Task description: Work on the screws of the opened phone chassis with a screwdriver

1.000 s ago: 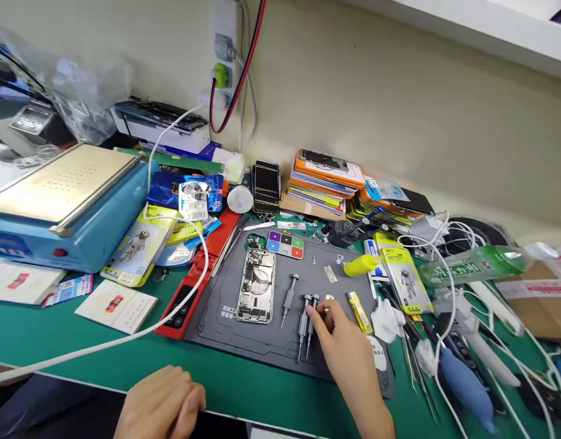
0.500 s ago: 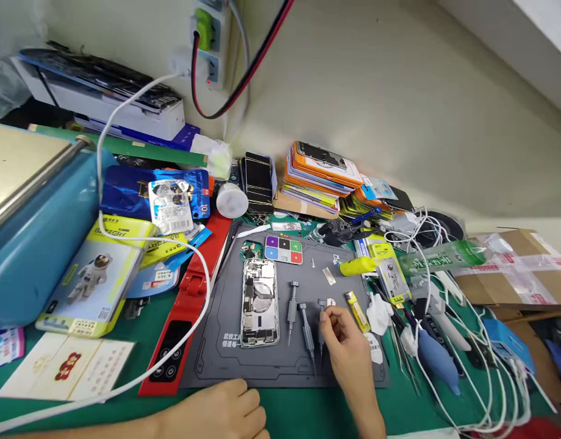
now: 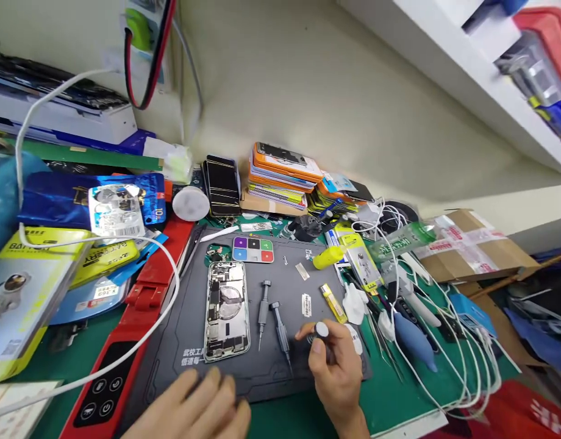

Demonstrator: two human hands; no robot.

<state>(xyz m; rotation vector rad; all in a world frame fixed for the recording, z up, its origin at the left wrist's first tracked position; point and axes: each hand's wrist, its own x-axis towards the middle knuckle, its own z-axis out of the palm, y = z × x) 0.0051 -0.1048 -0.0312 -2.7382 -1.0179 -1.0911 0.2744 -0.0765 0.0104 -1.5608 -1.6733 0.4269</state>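
Note:
My right hand (image 3: pixel 339 373) is closed around a small precision screwdriver (image 3: pixel 321 330), its round cap showing above the fingers; its tip is hidden. My left hand (image 3: pixel 193 405) hovers at the near edge of the dark grey mat (image 3: pixel 171 366), empty, fingers loosely bent and apart. Just beyond it lies an opened phone (image 3: pixel 228 311) with its inner parts and a round coil exposed. Two more screwdrivers, a left one (image 3: pixel 263 311) and a right one (image 3: pixel 280 329), rest between the phone and my right hand. A razor blade (image 3: pixel 307 305) lies farther up the mat.
A colour-blocked tray (image 3: pixel 253 250) sits behind the phone. To the right are a yellow lighter (image 3: pixel 333 303), tweezers (image 3: pixel 385 347), a blue air blower (image 3: pixel 415 341) and white cables (image 3: pixel 479 366). A red device (image 3: pixel 120 360) and battery packs (image 3: pixel 28 292) stand left.
My right hand has lifted the rightmost screwdriver off the mat, uncovering the razor blade. My left hand has loosened from a curled pose and moved towards the phone. The view has swung right.

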